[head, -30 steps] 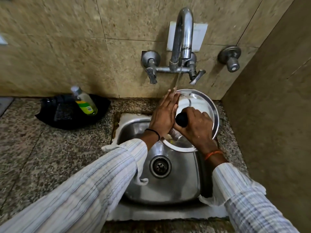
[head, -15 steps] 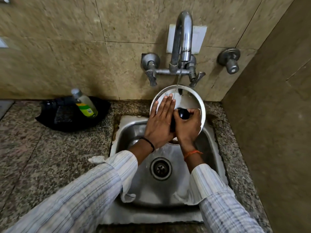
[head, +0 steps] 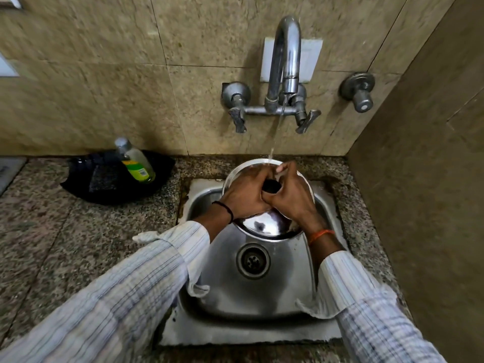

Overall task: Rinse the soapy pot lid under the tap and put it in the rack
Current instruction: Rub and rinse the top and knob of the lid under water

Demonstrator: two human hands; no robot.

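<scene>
The round steel pot lid (head: 264, 225) is tilted over the sink (head: 251, 297), with its far edge under the thin water stream (head: 276, 134) from the tap (head: 286, 61). Its black knob (head: 272, 185) shows between my two hands. My left hand (head: 246, 196) lies on the lid's left side, fingers curled in against the knob. My right hand (head: 293, 197) grips the knob from the right, and its index finger rises into the water. The hands hide most of the lid's upper face.
A black tray (head: 86, 189) on the granite counter (head: 52, 244) left of the sink holds a tilted dish soap bottle (head: 136, 163) and a dark scrub pad. Tiled walls close in behind and on the right. A second valve (head: 360, 91) sticks out from the back wall.
The lid has tipped from facing me to lying flatter and lower over the sink. My left hand has gone from flat on the lid to curled beside the knob.
</scene>
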